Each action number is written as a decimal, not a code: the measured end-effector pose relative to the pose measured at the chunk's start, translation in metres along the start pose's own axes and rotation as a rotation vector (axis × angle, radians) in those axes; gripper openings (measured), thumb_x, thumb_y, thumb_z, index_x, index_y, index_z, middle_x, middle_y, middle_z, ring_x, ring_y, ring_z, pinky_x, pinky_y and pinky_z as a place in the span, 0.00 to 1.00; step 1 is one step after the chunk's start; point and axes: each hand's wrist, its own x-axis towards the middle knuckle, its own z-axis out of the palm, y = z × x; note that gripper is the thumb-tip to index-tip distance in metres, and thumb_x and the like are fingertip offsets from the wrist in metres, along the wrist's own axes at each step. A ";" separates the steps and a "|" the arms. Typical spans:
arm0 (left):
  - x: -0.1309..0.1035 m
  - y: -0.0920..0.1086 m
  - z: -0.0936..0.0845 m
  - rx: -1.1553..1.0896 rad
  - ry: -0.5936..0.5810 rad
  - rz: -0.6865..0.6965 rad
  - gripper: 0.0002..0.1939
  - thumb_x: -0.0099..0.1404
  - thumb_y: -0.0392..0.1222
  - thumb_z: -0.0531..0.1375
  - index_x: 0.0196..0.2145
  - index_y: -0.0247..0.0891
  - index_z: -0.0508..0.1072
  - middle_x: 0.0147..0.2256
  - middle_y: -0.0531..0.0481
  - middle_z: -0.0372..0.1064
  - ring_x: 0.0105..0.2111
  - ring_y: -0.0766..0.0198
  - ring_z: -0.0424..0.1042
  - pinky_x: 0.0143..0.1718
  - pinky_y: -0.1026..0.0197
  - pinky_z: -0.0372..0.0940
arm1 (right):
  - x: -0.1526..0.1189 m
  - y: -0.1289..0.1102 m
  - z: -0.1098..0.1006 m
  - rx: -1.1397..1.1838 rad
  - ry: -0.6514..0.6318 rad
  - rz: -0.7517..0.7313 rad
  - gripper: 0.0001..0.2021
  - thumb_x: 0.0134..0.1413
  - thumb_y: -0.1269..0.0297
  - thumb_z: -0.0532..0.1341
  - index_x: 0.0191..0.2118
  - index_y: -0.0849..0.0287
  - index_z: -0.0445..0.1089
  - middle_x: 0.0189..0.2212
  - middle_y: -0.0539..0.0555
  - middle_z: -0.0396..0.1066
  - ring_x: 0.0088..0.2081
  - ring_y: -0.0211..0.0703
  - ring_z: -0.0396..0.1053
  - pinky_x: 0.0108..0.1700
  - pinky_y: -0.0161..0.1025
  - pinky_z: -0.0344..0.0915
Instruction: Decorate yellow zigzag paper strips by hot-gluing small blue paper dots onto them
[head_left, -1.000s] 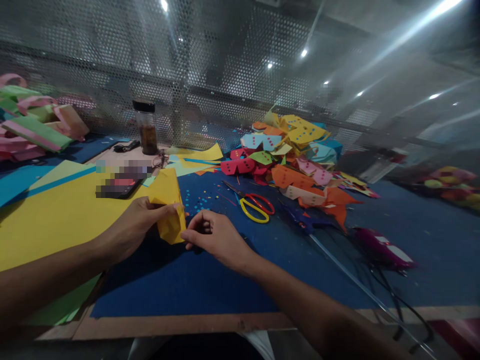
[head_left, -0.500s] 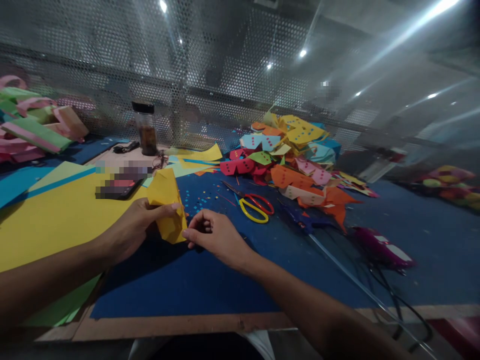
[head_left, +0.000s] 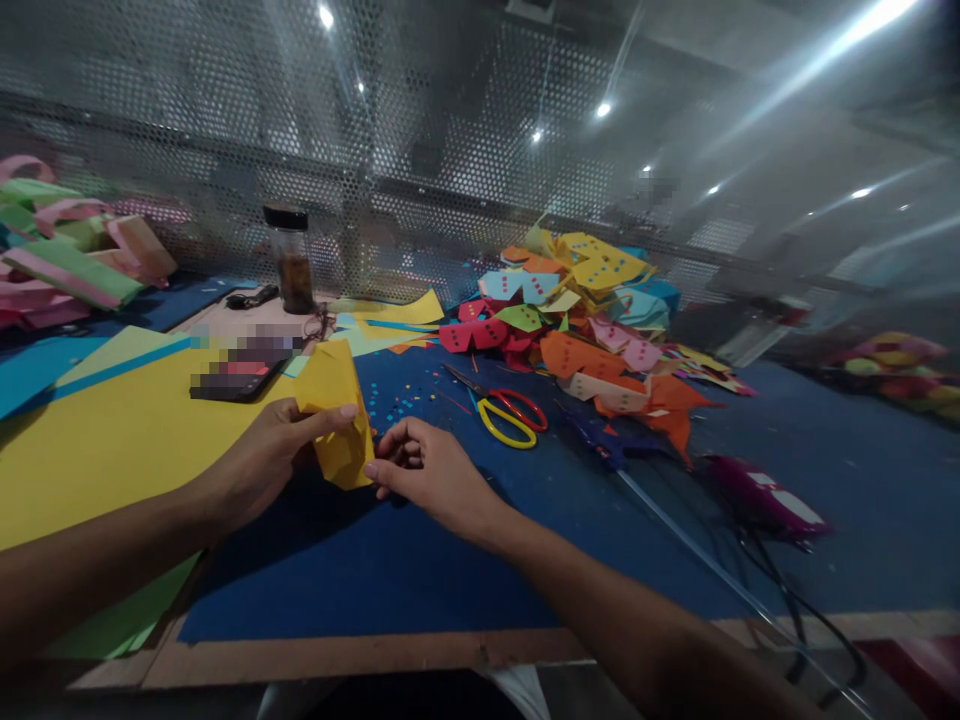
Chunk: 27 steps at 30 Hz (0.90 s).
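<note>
A folded piece of yellow paper point(head_left: 337, 385) is held up between my two hands, over the blue table surface point(head_left: 360, 590). My left hand point(head_left: 262, 455) grips it from the left, thumb laid across its front face. At its lower right edge, my right hand point(head_left: 431, 475) pinches the paper between thumb and fingers, the other fingers curled. Scissors point(head_left: 506, 418) with one red and one yellow handle lie to the right of the paper, blades pointing away to the left. Small coloured paper bits point(head_left: 405, 400) are scattered just beyond my right hand.
A heap of dotted, folded paper shapes point(head_left: 570, 300) rises at the back. To the right lie a blue glue gun point(head_left: 607, 440) with a clear stick and a purple case point(head_left: 769, 495) with cables. Yellow sheets point(head_left: 142, 430), a phone point(head_left: 244, 375) and a lidded jar point(head_left: 292, 265) occupy the left.
Almost nothing differs. Both hands keep their hold on the yellow paper, and the view has shifted very slightly.
</note>
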 end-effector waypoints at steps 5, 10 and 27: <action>0.003 -0.004 -0.004 0.060 -0.027 0.042 0.18 0.51 0.52 0.77 0.33 0.39 0.81 0.30 0.51 0.81 0.29 0.60 0.76 0.31 0.62 0.71 | 0.001 0.002 -0.001 -0.010 0.002 -0.003 0.11 0.54 0.74 0.70 0.34 0.58 0.67 0.26 0.44 0.72 0.25 0.33 0.72 0.30 0.31 0.68; 0.005 -0.007 -0.007 0.146 0.009 0.075 0.16 0.52 0.49 0.76 0.35 0.40 0.81 0.33 0.52 0.81 0.30 0.61 0.75 0.31 0.63 0.69 | 0.000 0.004 -0.001 -0.013 -0.002 -0.006 0.10 0.54 0.72 0.70 0.35 0.58 0.68 0.25 0.45 0.71 0.25 0.34 0.73 0.29 0.31 0.68; 0.002 -0.003 -0.003 0.100 0.030 0.046 0.17 0.49 0.50 0.77 0.32 0.39 0.81 0.30 0.51 0.81 0.30 0.59 0.76 0.31 0.62 0.68 | -0.003 0.003 0.000 -0.188 -0.080 -0.039 0.09 0.65 0.64 0.62 0.32 0.58 0.70 0.24 0.47 0.74 0.24 0.33 0.70 0.31 0.32 0.66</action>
